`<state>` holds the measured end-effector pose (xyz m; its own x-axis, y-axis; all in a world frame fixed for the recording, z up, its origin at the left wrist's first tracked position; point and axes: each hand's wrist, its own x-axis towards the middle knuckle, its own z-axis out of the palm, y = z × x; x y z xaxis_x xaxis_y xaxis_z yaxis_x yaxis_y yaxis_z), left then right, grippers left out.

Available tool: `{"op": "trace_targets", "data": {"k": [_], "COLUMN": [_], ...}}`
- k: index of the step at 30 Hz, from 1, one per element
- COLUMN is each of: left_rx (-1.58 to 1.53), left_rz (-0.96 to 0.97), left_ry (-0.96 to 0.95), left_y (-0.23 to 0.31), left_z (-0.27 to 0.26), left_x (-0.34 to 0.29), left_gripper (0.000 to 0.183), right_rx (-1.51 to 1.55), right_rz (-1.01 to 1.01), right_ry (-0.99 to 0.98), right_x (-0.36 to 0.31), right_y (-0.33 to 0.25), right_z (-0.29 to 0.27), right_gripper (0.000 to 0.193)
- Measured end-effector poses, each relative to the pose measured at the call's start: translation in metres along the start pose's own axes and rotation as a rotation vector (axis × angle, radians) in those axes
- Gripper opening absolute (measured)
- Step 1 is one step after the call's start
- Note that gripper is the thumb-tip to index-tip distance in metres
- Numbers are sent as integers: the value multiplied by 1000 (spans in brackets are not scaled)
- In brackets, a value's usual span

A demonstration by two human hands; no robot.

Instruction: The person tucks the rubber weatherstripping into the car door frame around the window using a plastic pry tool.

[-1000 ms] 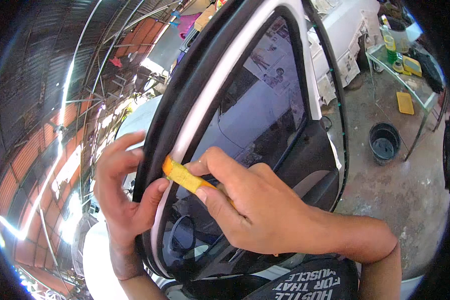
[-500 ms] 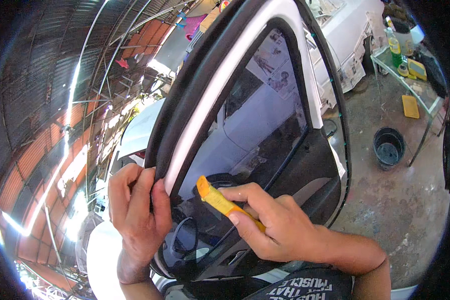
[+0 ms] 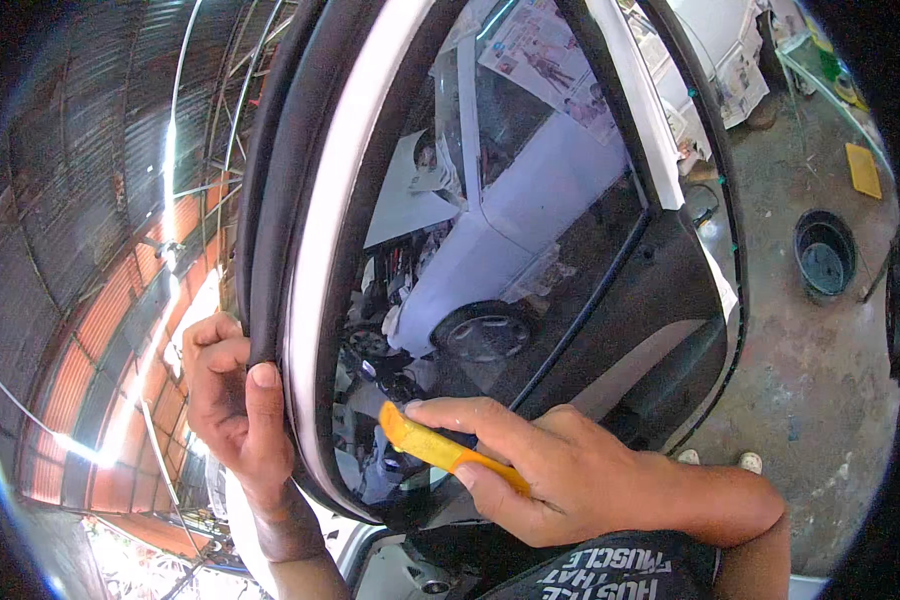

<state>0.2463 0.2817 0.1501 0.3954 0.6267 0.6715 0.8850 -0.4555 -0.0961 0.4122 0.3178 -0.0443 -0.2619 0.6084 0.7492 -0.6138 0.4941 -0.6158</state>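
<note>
A car door stands in front of me, with a white window frame (image 3: 335,180), dark window glass (image 3: 530,250) and a black rubber door seal (image 3: 275,200) along the left edge. My left hand (image 3: 235,405) is closed at the lower part of that seal, thumb on the near side and fingers curled at its outer side. In my right hand (image 3: 560,475) is a yellow trim pry tool (image 3: 430,445), gripped between thumb and fingers. Its angled tip points up and left, in front of the lower glass, apart from the seal.
A dark inner door panel (image 3: 640,330) lies right of the glass. Beyond the door, a black bucket (image 3: 825,255) and a yellow tray (image 3: 863,170) are at the right, near a glass-topped table (image 3: 830,85). Newspaper sheets (image 3: 745,90) cover part of a white car body.
The view has shifted, and the door fills more of it. My left thumb has moved from beside the white frame onto the seal. The pry tool remains in my right hand, lying flatter.
</note>
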Motion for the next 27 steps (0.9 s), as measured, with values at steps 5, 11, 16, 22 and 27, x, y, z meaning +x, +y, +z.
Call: {"op": "trace_targets", "data": {"k": [5,11,16,22,27], "left_rx": [-216,170,304,247,62], "left_rz": [-22,136,177,3,-58], "left_ry": [74,-34,-70,113,242], "left_y": [3,4,9,38,36], "left_z": [10,-5,1,32,51], "left_x": [3,4,-7,-4,4], "left_gripper": [41,71,50,60,57], "right_rx": [76,248,808,793,122], "right_rz": [-91,222,536,160,-73], "right_ry": [14,-152,-295,-274,-177], "right_x": [-8,-15,-9,16,76], "right_y": [3,-9,-27,-58,-105], "right_z": [-1,-30,-75,-115,-110], "right_gripper": [41,16,54,28,48]}}
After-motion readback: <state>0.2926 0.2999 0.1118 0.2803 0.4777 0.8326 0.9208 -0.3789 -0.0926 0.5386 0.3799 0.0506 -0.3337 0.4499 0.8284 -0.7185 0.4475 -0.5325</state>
